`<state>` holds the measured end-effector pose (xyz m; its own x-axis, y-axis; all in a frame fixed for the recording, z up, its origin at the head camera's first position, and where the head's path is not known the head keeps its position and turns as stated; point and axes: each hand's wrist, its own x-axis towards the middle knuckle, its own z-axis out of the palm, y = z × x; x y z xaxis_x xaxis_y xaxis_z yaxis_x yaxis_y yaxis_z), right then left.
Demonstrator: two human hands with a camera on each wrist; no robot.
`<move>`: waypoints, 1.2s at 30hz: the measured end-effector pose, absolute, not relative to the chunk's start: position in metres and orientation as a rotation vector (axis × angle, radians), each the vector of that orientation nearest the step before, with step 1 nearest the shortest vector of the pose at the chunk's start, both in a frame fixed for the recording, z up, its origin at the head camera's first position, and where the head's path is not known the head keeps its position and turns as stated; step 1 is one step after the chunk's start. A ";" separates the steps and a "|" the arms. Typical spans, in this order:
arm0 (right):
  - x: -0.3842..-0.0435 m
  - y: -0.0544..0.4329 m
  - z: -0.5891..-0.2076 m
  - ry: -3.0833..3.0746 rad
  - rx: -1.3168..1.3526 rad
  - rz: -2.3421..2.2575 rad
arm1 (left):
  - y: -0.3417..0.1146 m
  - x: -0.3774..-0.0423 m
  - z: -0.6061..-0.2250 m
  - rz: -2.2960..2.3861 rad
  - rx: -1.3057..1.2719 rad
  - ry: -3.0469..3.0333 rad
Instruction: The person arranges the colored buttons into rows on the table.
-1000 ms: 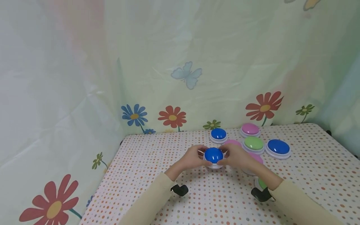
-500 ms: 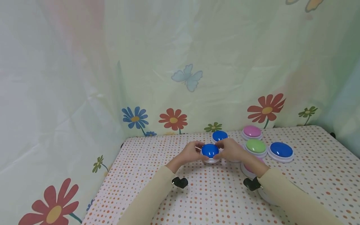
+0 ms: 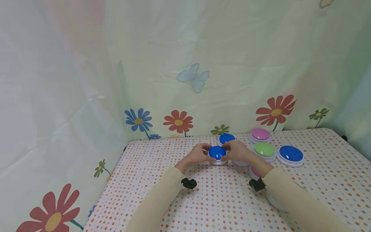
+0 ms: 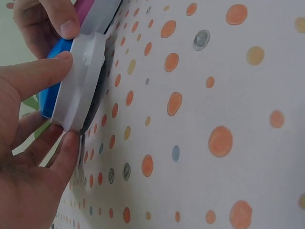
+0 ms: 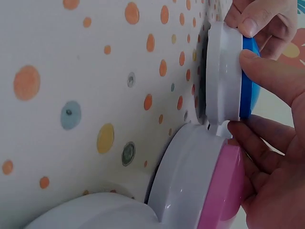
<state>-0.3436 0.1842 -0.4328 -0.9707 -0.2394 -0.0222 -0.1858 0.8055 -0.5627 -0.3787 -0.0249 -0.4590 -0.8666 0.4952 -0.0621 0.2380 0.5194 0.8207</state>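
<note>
Your left hand (image 3: pixel 200 154) and right hand (image 3: pixel 238 151) are pinching the same blue button (image 3: pixel 217 153) from opposite sides, thumbs close together at its near rim, fingers curled round towards the back. The button sits between them over the middle of the dotted bench (image 3: pixel 203 206), dome up. A dark shadow runs under its white base; you can't tell from here whether the whole base is touching down.

To handle it well, grip by the white base and go easy on the dome, which would probably give under a firm thumb. Let both thumbs share the load evenly so the base stays level, and bring any raised edge down gently.

Mind your right side: the pink button (image 5: pixel 224 186) is just beside the blue one, with your right fingers tucked close to its dome, so a sideways slip could nudge it. The rear blue button (image 3: pixel 227 138) is close behind, partly hidden by your fingers. Your right forearm passes over another pink one (image 3: pixel 256 172), and your right sleeve (image 3: pixel 290 190) covers part of a white base (image 3: pixel 273 200). Lift that arm straight up before drawing it back.
</note>
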 end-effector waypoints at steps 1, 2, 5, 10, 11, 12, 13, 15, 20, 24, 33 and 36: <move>-0.344 0.185 -0.434 2.902 -0.337 -0.884 | -0.024 -0.379 -0.461 1.272 0.620 2.478; -0.344 0.187 -0.435 2.905 -0.337 -0.879 | -0.023 -0.379 -0.461 1.270 0.622 2.482; -0.347 0.191 -0.437 2.918 -0.346 -0.856 | -0.019 -0.380 -0.461 1.257 0.628 2.489; -0.350 0.195 -0.437 2.906 -0.371 -0.863 | -0.015 -0.379 -0.459 1.241 0.625 2.512; -0.350 0.195 -0.436 2.902 -0.373 -0.867 | -0.015 -0.379 -0.458 1.242 0.624 2.517; -0.350 0.195 -0.436 2.900 -0.371 -0.869 | -0.015 -0.379 -0.457 1.243 0.619 2.520; -0.350 0.195 -0.436 2.898 -0.365 -0.864 | -0.015 -0.378 -0.457 1.249 0.610 2.519; -0.350 0.195 -0.436 2.896 -0.347 -0.849 | -0.015 -0.377 -0.457 1.249 0.604 2.514; -0.349 0.198 -0.437 2.892 -0.304 -0.836 | -0.012 -0.375 -0.459 1.260 0.614 2.497; -0.349 0.199 -0.436 2.896 -0.314 -0.832 | -0.011 -0.375 -0.460 1.252 0.619 2.513; -0.344 0.199 -0.436 2.909 -0.344 -0.817 | -0.010 -0.371 -0.458 1.209 0.597 2.552; -0.344 0.200 -0.437 2.924 -0.354 -0.798 | -0.009 -0.370 -0.457 1.203 0.592 2.548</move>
